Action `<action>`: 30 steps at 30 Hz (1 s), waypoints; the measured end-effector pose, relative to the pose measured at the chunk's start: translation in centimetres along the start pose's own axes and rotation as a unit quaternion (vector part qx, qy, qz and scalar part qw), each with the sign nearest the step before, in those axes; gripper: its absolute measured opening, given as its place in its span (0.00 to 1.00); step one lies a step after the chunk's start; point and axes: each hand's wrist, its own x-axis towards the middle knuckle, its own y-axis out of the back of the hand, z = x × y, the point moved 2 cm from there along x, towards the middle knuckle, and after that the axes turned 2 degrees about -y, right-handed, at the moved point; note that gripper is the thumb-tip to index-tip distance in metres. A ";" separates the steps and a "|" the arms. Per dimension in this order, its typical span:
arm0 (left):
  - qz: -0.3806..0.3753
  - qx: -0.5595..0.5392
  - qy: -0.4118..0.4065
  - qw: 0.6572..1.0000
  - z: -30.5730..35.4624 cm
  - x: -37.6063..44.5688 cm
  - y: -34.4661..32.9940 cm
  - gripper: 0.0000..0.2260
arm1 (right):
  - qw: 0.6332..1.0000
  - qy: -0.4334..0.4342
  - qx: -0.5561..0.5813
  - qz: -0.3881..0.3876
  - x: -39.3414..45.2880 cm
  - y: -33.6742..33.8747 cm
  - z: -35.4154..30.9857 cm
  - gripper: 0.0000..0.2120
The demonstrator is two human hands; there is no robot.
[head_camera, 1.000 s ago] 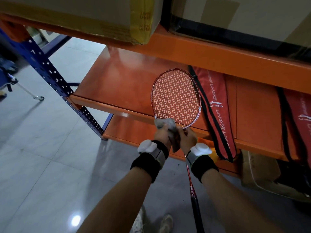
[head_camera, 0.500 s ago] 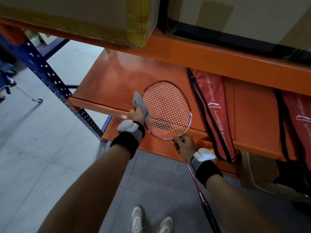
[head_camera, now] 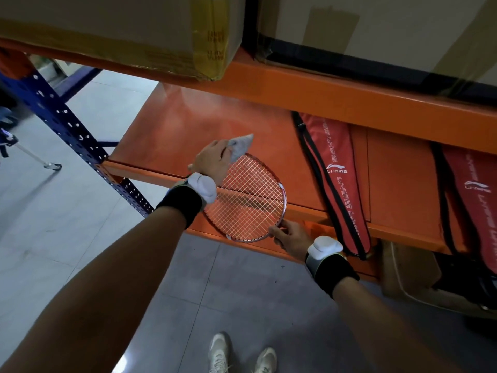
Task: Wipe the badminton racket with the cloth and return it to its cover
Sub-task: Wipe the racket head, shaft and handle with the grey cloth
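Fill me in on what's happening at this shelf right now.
A person is wiping a badminton racket in front of an orange shelf. The left hand holds a grey cloth against the top of the racket's frame, while the right hand pinches the frame at its lower end, near the shaft. A red racket cover lies on the shelf just to the right; the racket is not in it yet.

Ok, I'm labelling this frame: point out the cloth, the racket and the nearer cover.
cloth (head_camera: 241,146), head view, grey fold above the fingers
racket (head_camera: 247,197), head view, middle of the strings
cover (head_camera: 336,168), head view, by the logo
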 end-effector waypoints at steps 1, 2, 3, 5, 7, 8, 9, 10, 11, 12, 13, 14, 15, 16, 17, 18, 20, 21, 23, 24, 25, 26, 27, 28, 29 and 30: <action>-0.012 0.048 -0.044 0.998 0.4 -0.1 -0.1 0.13 | 1.000 0.007 -0.003 -0.004 -0.1 0.0 -0.1 0.06; -0.030 0.089 -0.093 0.991 0.8 -0.4 -0.3 0.14 | 1.000 0.016 -0.003 -0.006 -0.1 -0.1 -0.4 0.06; -0.055 0.118 -0.144 0.981 1.3 -0.7 -0.7 0.14 | 1.000 0.023 -0.005 -0.008 -0.2 -0.2 -0.6 0.06; -0.118 0.167 -0.229 0.952 2.5 -1.7 -1.7 0.15 | 0.999 0.033 -0.017 -0.012 -0.2 -0.3 -1.1 0.06; -0.166 0.217 -0.291 0.917 4.0 -3.0 -3.1 0.16 | 0.998 0.031 -0.043 -0.022 0.0 -0.5 -1.7 0.06; -0.181 0.238 -0.321 0.899 4.8 -3.8 -3.9 0.17 | 0.998 0.026 -0.050 -0.022 0.2 -0.7 -1.9 0.07; -0.191 0.254 -0.352 0.880 5.7 -4.5 -4.7 0.17 | 0.999 0.013 -0.052 -0.012 0.6 -1.0 -2.1 0.07; -0.199 0.267 -0.382 0.862 6.4 -5.3 -5.3 0.17 | 0.999 -0.008 -0.041 0.007 1.0 -1.1 -2.3 0.07; -0.207 0.280 -0.409 0.844 6.9 -6.1 -5.9 0.16 | 0.998 -0.030 -0.040 0.030 1.3 -1.2 -2.4 0.08; -0.215 0.292 -0.429 0.827 7.3 -6.7 -6.3 0.16 | 0.997 -0.041 -0.049 0.049 1.6 -1.0 -2.4 0.09; -0.221 0.302 -0.444 0.814 7.3 -7.2 -6.6 0.16 | 0.996 -0.038 -0.066 0.049 1.7 -0.8 -2.2 0.12; -0.225 0.311 -0.454 0.804 7.3 -7.5 -6.8 0.16 | 0.996 -0.029 -0.077 0.036 1.7 -0.6 -1.9 0.13; -0.228 0.319 -0.466 0.793 7.2 -7.6 -7.0 0.15 | 0.996 -0.021 -0.079 0.023 1.4 -0.3 -1.6 0.14; -0.229 0.326 -0.477 0.783 7.0 -7.6 -7.1 0.15 | 0.997 -0.019 -0.070 0.013 1.2 -0.1 -1.2 0.13; -0.227 0.328 -0.486 0.778 6.8 -7.6 -7.2 0.14 | 0.998 -0.020 -0.054 0.007 1.0 0.0 -0.8 0.11; -0.223 0.326 -0.487 0.779 6.6 -7.4 -7.1 0.13 | 0.999 -0.020 -0.041 0.004 1.0 0.2 -0.4 0.10; -0.212 0.318 -0.461 0.801 6.2 -6.7 -6.9 0.12 | 0.999 -0.004 -0.051 -0.009 0.9 0.3 -0.4 0.12; -0.208 0.319 -0.437 0.815 6.0 -6.3 -6.7 0.11 | 0.997 0.008 -0.070 -0.015 0.8 0.4 -0.5 0.14; -0.205 0.322 -0.367 0.848 5.0 -5.0 -6.0 0.11 | 0.995 0.027 -0.099 -0.016 0.6 0.7 -0.6 0.16; -0.207 0.319 -0.321 0.868 4.4 -4.3 -5.5 0.12 | 0.994 0.033 -0.100 -0.016 0.5 0.9 -0.5 0.16; -0.208 0.309 -0.271 0.888 3.6 -3.6 -4.8 0.14 | 0.994 0.038 -0.098 -0.016 0.3 1.1 -0.5 0.15; -0.205 0.292 -0.224 0.907 2.7 -3.0 -4.0 0.15 | 0.994 0.041 -0.099 -0.014 0.1 1.2 -0.3 0.15; -0.198 0.275 -0.185 0.922 1.9 -2.5 -3.2 0.14 | 0.994 0.044 -0.102 -0.010 -0.1 1.4 -0.2 0.14; -0.190 0.262 -0.154 0.934 1.1 -2.1 -2.6 0.13 | 0.993 0.045 -0.106 -0.007 -0.2 1.7 -0.1 0.14; -0.187 0.248 -0.122 0.943 0.2 -1.8 -2.0 0.12 | 0.993 0.046 -0.109 -0.005 -0.3 1.9 0.1 0.15; -0.188 0.232 -0.084 0.951 -0.6 -1.5 -1.6 0.12 | 0.993 0.046 -0.108 -0.004 -0.3 2.2 0.2 0.15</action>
